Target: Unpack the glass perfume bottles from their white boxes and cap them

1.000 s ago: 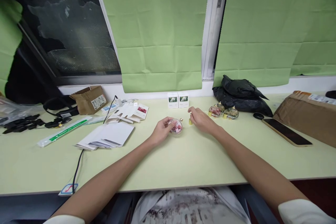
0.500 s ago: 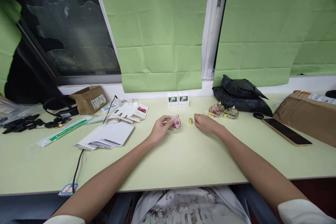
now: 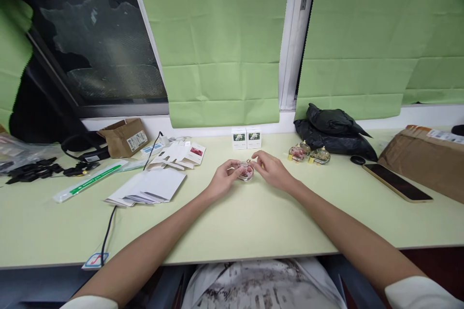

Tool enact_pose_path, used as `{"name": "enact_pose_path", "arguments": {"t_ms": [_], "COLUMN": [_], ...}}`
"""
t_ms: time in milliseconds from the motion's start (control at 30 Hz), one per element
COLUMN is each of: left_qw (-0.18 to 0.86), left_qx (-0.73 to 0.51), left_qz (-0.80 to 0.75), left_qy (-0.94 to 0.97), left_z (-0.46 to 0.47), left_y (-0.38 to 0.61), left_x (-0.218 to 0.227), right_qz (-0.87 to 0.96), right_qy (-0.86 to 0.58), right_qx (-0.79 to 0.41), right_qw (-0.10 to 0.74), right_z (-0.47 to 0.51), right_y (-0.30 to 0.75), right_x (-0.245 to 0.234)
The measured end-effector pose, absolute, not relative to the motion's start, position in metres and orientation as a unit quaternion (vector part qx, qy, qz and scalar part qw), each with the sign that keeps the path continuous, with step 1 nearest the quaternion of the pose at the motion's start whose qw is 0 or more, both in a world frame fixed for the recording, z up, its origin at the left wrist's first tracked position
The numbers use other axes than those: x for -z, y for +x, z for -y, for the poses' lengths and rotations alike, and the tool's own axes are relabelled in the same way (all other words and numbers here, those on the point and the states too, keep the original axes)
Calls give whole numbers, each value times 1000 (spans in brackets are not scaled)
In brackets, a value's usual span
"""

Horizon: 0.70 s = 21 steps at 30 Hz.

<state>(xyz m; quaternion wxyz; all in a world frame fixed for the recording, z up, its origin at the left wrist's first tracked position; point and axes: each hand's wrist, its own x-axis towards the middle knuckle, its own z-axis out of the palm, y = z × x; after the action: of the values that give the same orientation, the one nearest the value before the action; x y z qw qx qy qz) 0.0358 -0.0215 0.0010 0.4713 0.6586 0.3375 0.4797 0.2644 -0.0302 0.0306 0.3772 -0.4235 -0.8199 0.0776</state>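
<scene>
My left hand [image 3: 224,178] is closed on a small round clear glass bottle [image 3: 245,173] with pink flowers inside, thumb across its front. The bottle's gold neck [image 3: 248,160] points up and away from me. My right hand [image 3: 273,170] is at the right of the neck, with index finger and thumb curled towards it. Whatever is between those fingertips is too small to make out. Further right, a similar bottle with red-pink flowers [image 3: 297,153] and one with pale flowers [image 3: 319,156] lie together, with gold caps beside them.
Two small white boxes [image 3: 246,138] stand by the window sill. White flattened cartons [image 3: 148,186] and a brown box [image 3: 125,139] are at the left. Black plastic bags [image 3: 333,133], a phone [image 3: 397,182] and a large brown parcel [image 3: 424,161] occupy the right.
My right hand has moved left from beside the gold cap on the table to the bottle's neck. It now hides the cap's spot. The bottle has shifted slightly right.
</scene>
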Motion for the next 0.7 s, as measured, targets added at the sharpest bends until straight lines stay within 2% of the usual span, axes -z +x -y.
{"name": "enact_pose_path", "arguments": {"t_ms": [133,300,467,567,700], "left_qw": [498,507,431,363,311], "left_qx": [-451,-430,-442,-453,-453], "left_qz": [-300,-286,-332,-369,-394], "left_qy": [677,691,713,726,737], "left_z": [25,30,27,22,19], "left_y": [37,40,36,30,25], "left_x": [-2,-5,-4,-3,-5], "right_qz": [815,819,837,803,729], "right_qy": [-388,-366,-419,-521,-658], "right_qx": [-153,-180,-58,27,80], "right_qw": [402,403,348,288,171], "right_z": [35,35,28,19,7], "right_y": [255,260,294,330,378], "right_x": [-26,-33,-62,-82,-92]}}
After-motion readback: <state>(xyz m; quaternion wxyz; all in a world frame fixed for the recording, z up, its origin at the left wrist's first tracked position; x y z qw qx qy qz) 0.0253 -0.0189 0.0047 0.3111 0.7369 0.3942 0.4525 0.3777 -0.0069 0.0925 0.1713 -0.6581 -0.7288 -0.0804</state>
